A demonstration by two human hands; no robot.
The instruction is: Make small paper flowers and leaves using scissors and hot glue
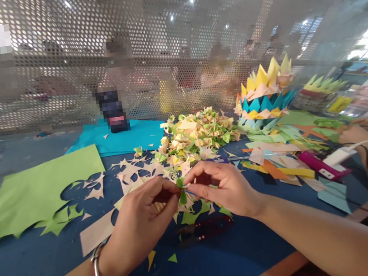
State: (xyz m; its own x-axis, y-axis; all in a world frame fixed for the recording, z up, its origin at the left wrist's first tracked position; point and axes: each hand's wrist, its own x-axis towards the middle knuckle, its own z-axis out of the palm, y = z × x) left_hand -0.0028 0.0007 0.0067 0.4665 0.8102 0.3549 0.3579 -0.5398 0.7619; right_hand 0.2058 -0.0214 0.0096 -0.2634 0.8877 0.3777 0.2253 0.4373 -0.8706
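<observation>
Over the middle of the table, a small green folded paper piece [182,197] is pinched between the fingertips of both hands. My left hand [149,219], with a silver bangle at the wrist, is closed on its left side. From the right, my right hand [226,191] meets it with thumb and forefinger, where a tiny pale bit shows. Just below lies a pair of scissors [212,229] with dark red handles. Green and pink paper offcuts [194,216] lie under and around the hands. Behind them rises a heap of small folded paper pieces [200,136].
A light green sheet [41,188] with cut-out curves lies left, with a blue sheet [146,136] behind. Stacked zigzag paper crowns [265,95] stand back right. A magenta device [323,165] with a white cable lies near another person's hand [356,135]. A perforated metal screen [165,45] borders the table.
</observation>
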